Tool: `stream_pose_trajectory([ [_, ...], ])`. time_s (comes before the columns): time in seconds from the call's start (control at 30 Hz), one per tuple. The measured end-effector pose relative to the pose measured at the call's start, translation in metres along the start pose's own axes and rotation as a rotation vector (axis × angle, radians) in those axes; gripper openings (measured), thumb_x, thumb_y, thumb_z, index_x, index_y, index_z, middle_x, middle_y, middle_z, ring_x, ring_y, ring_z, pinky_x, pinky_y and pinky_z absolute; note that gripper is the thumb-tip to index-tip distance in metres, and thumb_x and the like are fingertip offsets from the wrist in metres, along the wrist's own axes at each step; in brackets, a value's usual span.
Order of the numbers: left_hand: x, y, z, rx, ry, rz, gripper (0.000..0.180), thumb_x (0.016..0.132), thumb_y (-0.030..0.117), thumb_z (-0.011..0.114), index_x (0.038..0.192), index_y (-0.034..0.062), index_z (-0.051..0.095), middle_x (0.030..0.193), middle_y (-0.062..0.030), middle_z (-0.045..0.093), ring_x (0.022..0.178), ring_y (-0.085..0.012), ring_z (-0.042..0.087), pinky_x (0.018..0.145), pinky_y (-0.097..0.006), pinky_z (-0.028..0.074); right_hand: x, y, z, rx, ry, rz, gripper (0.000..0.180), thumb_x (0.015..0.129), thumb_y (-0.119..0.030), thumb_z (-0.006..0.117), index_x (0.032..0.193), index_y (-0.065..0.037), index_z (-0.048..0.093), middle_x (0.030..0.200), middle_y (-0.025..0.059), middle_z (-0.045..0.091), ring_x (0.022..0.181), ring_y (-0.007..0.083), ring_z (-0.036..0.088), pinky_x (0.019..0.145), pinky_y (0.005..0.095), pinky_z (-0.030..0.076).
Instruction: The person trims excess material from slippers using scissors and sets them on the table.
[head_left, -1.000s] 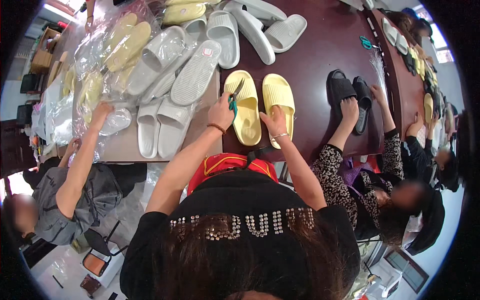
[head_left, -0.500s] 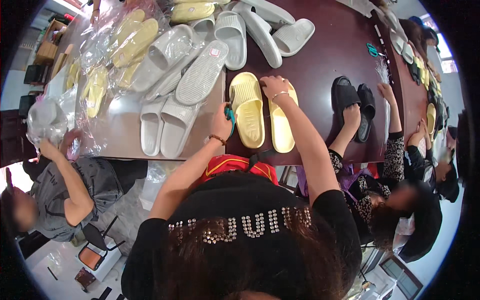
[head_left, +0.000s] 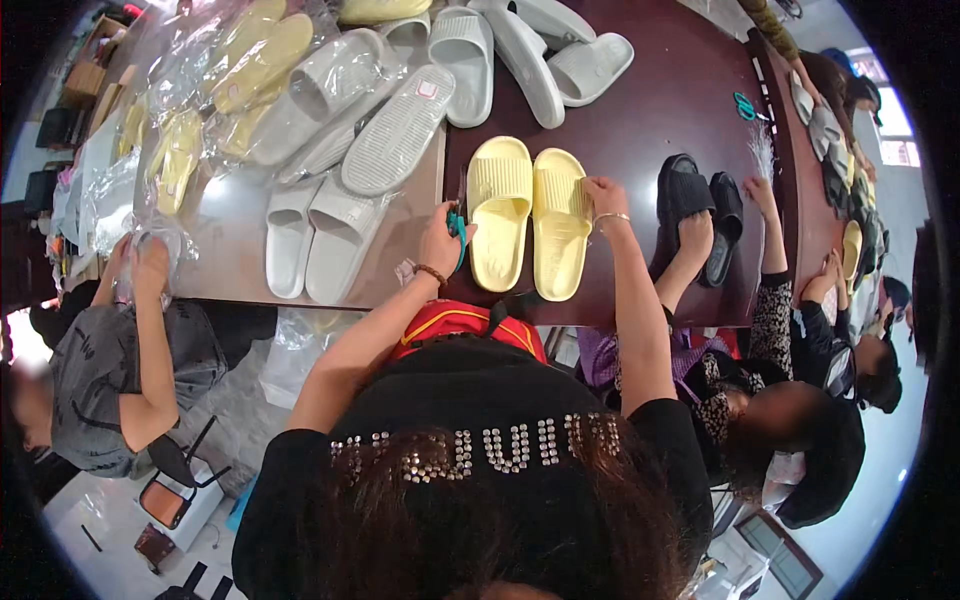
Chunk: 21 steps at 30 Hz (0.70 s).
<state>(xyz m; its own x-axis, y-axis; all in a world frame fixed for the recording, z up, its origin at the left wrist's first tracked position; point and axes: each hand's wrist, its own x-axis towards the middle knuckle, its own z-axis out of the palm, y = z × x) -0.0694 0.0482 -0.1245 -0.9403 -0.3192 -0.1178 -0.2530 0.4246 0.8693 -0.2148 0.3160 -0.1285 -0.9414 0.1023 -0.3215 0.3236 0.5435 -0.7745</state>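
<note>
A pair of yellow slide slippers lies side by side before me, toes pointing away: the left slipper (head_left: pixel 499 240) and the right slipper (head_left: pixel 561 245). My left hand (head_left: pixel 436 243) is closed around scissors (head_left: pixel 457 229) with teal handles, just left of the pair; the blades are hard to make out. At the outer edge of the right slipper's strap, my right hand (head_left: pixel 607 203) has its fingers closed on the rim. To the left lies a pair of grey slippers (head_left: pixel 343 240), partly under a sole-up grey slipper (head_left: pixel 400 130).
Bagged yellow slippers (head_left: pixel 262 65) and more grey slippers (head_left: pixel 462 70) are heaped at the far left. On my right, a co-worker's hand (head_left: pixel 695 234) is in a black slipper (head_left: pixel 684 190). Another teal-handled tool (head_left: pixel 744 106) lies farther back. A co-worker (head_left: pixel 120 385) sits at left.
The right yellow slipper has shifted toward the left one and now shows fully. My right hand has moved from its toe to the strap's outer edge. My left hand still holds the scissors.
</note>
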Motion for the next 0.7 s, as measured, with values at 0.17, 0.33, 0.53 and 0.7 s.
stream_pose_trajectory([
  [0.17,0.007,0.013,0.008,0.143,-0.086,0.010,0.046,0.069,0.026,0.064,0.107,0.0096,0.044,0.085,-0.0160,0.059,0.078,-0.0333,0.057,0.066,-0.043,0.044,-0.029,-0.006,-0.006,0.534,-0.055,0.194,0.022,0.074,-0.016,0.061,0.086,0.003,0.061,0.060,0.0009,0.052,0.053,0.0093,0.046,0.049,0.0228,0.038],
  [0.33,0.022,0.015,0.018,0.360,-0.150,-0.032,0.034,0.074,0.020,0.052,0.106,0.0132,0.045,0.084,-0.0187,0.059,0.077,-0.0374,0.056,0.063,-0.046,0.043,-0.008,0.014,-0.007,0.536,0.031,0.138,0.021,0.075,-0.017,0.060,0.086,0.001,0.061,0.066,0.0034,0.056,0.058,0.0117,0.051,0.054,0.0239,0.041],
  [0.53,0.026,0.005,0.008,0.263,-0.022,0.030,0.036,0.072,0.020,0.054,0.106,0.0136,0.046,0.080,-0.0181,0.059,0.074,-0.0373,0.056,0.062,-0.045,0.043,0.009,-0.046,0.009,-0.180,0.066,-0.224,0.022,0.076,-0.023,0.055,0.090,-0.008,0.062,0.086,0.0115,0.062,0.081,0.0245,0.059,0.073,0.0321,0.045],
  [0.7,0.030,0.027,-0.014,0.222,-0.009,0.046,0.034,0.071,0.016,0.057,0.103,0.0124,0.049,0.076,-0.0160,0.058,0.072,-0.0339,0.056,0.060,-0.042,0.042,0.012,-0.068,0.041,-0.308,-0.046,-0.344,0.020,0.075,-0.022,0.055,0.089,-0.009,0.061,0.087,0.0110,0.060,0.081,0.0274,0.058,0.073,0.0358,0.045],
])
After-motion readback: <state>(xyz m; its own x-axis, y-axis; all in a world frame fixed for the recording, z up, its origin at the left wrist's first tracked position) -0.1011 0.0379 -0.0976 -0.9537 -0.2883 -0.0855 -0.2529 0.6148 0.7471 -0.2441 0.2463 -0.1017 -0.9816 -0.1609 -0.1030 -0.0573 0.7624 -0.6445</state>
